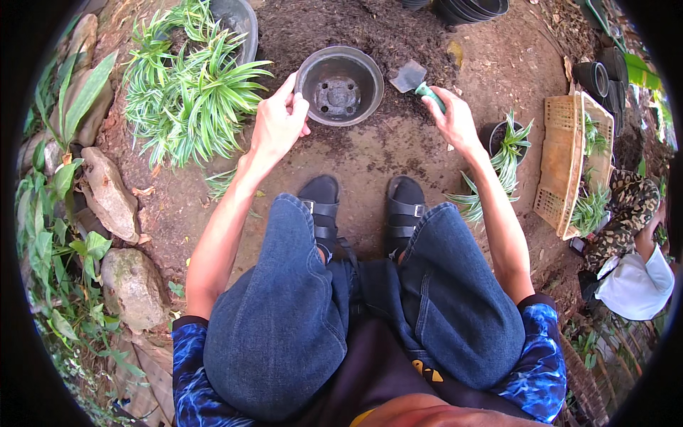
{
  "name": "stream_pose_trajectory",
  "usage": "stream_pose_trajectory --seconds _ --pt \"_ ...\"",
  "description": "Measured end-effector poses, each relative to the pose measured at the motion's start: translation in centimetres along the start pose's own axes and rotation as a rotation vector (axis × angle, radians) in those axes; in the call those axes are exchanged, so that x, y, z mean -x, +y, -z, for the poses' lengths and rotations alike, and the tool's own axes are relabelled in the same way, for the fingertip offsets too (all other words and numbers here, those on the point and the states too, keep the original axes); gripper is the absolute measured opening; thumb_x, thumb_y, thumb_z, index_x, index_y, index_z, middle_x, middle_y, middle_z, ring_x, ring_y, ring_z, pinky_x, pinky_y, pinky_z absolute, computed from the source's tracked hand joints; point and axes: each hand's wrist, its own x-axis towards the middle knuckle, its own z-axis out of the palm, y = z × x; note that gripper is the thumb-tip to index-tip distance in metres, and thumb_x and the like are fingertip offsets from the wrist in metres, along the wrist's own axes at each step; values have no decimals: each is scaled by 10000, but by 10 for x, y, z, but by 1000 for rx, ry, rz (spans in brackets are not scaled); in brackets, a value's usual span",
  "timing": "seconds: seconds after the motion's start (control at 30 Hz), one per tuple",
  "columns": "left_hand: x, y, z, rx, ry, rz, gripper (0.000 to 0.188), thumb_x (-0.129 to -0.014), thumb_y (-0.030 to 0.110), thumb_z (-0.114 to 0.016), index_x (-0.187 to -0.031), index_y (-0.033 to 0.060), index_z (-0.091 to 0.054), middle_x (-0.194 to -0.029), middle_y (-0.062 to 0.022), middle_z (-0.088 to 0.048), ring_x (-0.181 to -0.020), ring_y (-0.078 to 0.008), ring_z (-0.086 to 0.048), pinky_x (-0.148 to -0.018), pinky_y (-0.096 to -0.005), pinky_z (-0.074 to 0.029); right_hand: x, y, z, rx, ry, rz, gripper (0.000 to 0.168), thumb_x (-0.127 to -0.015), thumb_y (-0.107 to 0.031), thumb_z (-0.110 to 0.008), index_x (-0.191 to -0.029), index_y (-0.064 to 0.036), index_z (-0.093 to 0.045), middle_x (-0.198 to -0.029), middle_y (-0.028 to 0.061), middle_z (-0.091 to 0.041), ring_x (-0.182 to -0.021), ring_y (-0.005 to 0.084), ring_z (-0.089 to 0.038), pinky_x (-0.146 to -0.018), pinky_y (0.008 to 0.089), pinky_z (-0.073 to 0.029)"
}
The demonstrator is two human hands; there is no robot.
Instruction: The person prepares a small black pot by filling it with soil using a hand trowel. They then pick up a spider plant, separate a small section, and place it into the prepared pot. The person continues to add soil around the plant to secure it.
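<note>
My left hand (279, 120) grips the left rim of a round black plastic pot (340, 88). I look straight into the pot, and drainage holes show in its bare bottom. In my right hand (454, 118) is a garden trowel (410, 77) by its green handle, its soil-smeared metal blade pointing up and left. The blade is a short way right of the pot, over dark loose soil (341, 24). Left of my left hand spreads a thick clump of spider plants (208, 96) with white-edged leaves. A potted spider plant (507, 141) stands just right of my right wrist.
A plastic crate (560, 160) holding more spider plants is at the right, with a person (629, 267) beyond it. Stacked black pots (469, 9) are at the top, others (592, 77) at upper right. A grey basin (240, 26) sits behind the clump. Rocks (133, 288) line the left.
</note>
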Motion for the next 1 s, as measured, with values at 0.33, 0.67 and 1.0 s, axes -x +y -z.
stream_pose_trajectory --seconds 0.33,0.67,1.0 --pt "-10 6 -10 13 -51 -9 551 -1039 125 -521 -1568 19 -409 -772 -55 -677 -593 -111 -658 -558 -274 -566 9 -47 76 27 74 29 422 -1009 -319 -680 -1267 15 -664 -1129 214 -727 -1016 338 -714 -910 405 -542" --pt "-20 0 -26 12 -20 -68 532 -1026 110 -518 -1550 48 -446 -719 -44 -676 -563 -112 -663 -541 -282 -565 1 -110 53 360 -52 249 339 -970 -218 -690 -1235 -14 -636 -1003 169 -626 -877 356 -693 -791 437 -588" --pt "-16 -8 -30 -29 10 -115 485 -1020 97 -504 -1504 108 -497 -680 -62 -653 -543 -131 -663 -538 -307 -565 -6 -151 65 108 62 368 254 -895 -81 -730 -1147 -59 -701 -1016 117 -640 -888 299 -701 -798 397 -590"
